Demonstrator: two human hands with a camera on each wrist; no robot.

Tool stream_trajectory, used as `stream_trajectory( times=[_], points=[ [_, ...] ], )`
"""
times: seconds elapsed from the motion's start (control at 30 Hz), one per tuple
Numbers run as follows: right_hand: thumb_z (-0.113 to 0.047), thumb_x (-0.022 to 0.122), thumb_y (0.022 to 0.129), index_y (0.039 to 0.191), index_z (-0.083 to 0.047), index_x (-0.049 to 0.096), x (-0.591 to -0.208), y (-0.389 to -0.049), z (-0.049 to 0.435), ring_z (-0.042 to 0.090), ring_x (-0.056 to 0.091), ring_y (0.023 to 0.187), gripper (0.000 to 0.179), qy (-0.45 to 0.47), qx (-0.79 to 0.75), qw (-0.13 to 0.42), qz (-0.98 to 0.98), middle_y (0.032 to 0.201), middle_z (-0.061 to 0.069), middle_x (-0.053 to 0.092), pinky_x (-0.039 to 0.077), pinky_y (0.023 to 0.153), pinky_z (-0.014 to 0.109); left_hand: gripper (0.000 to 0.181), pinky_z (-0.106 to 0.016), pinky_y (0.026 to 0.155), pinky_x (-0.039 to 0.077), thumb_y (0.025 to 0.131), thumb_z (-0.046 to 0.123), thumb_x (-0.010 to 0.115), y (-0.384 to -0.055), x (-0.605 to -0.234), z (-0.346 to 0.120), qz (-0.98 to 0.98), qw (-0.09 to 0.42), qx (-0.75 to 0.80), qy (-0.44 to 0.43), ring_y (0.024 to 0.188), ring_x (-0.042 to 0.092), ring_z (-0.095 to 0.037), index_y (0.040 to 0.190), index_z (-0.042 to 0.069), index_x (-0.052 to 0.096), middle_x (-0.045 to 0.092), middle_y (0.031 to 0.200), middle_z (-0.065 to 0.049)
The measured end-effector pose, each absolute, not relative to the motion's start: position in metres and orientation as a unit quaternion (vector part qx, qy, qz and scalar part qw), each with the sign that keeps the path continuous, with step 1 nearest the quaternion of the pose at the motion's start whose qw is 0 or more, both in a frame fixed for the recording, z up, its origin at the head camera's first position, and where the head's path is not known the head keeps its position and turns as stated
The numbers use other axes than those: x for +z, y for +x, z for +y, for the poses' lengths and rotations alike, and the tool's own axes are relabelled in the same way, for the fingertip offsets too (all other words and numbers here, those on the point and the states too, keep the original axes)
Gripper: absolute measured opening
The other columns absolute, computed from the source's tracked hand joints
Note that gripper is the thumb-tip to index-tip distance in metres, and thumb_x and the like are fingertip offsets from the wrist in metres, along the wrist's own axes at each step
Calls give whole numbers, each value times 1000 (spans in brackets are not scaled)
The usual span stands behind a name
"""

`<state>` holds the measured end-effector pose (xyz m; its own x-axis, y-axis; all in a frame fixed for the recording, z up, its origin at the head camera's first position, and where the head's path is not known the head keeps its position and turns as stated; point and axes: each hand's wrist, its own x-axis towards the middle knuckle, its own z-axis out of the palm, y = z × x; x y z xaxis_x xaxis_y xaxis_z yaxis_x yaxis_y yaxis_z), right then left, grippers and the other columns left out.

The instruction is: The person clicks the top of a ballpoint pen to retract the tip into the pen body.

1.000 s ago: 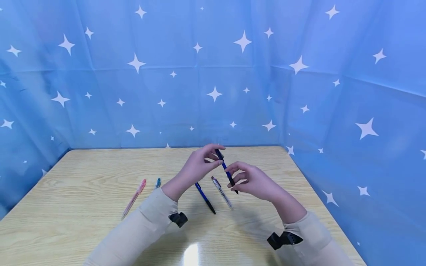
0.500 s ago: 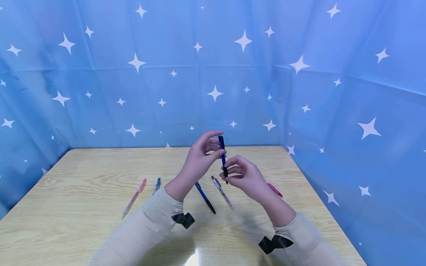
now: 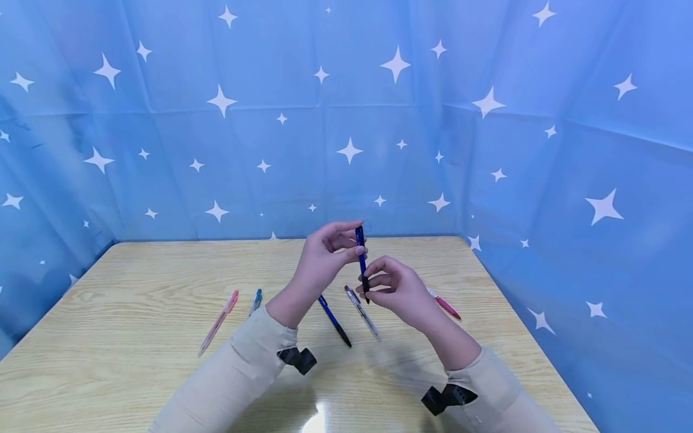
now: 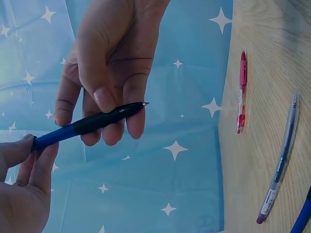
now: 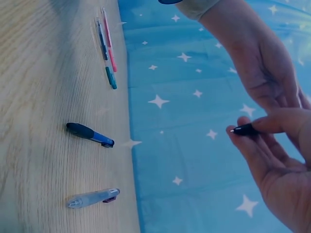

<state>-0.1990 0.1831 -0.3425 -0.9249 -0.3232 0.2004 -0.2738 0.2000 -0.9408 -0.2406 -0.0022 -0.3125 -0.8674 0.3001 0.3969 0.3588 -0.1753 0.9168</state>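
A blue ballpoint pen with a black grip (image 3: 362, 260) is held up above the table between both hands, nearly upright with its point down. My left hand (image 3: 322, 255) pinches the upper blue barrel between thumb and fingers. Lower down, my right hand (image 3: 400, 293) pinches the black grip. In the left wrist view, the pen (image 4: 87, 125) shows a bare metal point just past the right thumb (image 4: 103, 98). From the right wrist, only the dark tip end of the pen (image 5: 245, 129) is visible, the rest hidden by fingers.
Below the hands lie a second blue pen (image 3: 337, 323) and a clear pen with a dark purple cap end (image 3: 361, 313). Leftward are a pink pen (image 3: 219, 322) and a teal-ended pen (image 3: 256, 300), partly behind the left arm. A red pen (image 3: 447, 307) lies beyond the right wrist.
The pen has swung from slanted to nearly upright. My right hand has moved left and slightly up with it, uncovering the red pen. In the last half second the pen has dropped slightly.
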Motion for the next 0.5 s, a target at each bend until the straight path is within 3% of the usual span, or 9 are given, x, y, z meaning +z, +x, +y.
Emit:
stream_trajectory(
  times=[0.3, 0.5],
  points=[
    [8, 66, 87, 109, -3, 57, -345, -198, 188, 43, 64, 102, 25, -189, -596, 35, 780, 99, 17, 70, 56, 83, 37, 39, -38, 82, 56, 87, -6, 68, -241, -314, 0, -632, -9, -736, -241, 90, 69, -25, 124, 7, 66, 69, 101, -18],
    [8, 66, 88, 111, -4, 58, -346, -198, 195, 36, 66, 100, 27, -189, -574, 31, 796, 100, 15, 70, 55, 84, 39, 39, -38, 83, 56, 89, -4, 67, -245, -320, 7, -633, -29, -736, -239, 92, 69, -24, 126, 8, 64, 66, 105, -17]
  ],
)
